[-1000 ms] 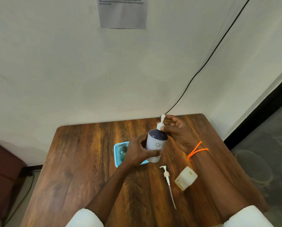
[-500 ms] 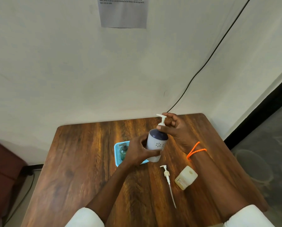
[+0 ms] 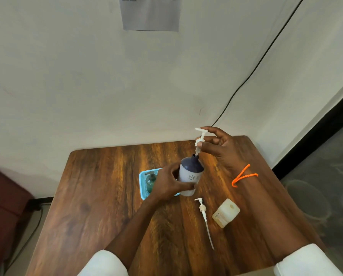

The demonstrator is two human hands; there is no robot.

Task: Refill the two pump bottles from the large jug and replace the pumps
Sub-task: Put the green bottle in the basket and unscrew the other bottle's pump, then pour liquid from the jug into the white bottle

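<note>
At frame centre my left hand (image 3: 167, 184) gripped the bottle (image 3: 190, 175); my right hand (image 3: 216, 144) pinched its pump (image 3: 199, 143), part-raised. Lifting crookedly could have tipped the bottle or dripped on the tabletop (image 3: 98, 196).
</note>
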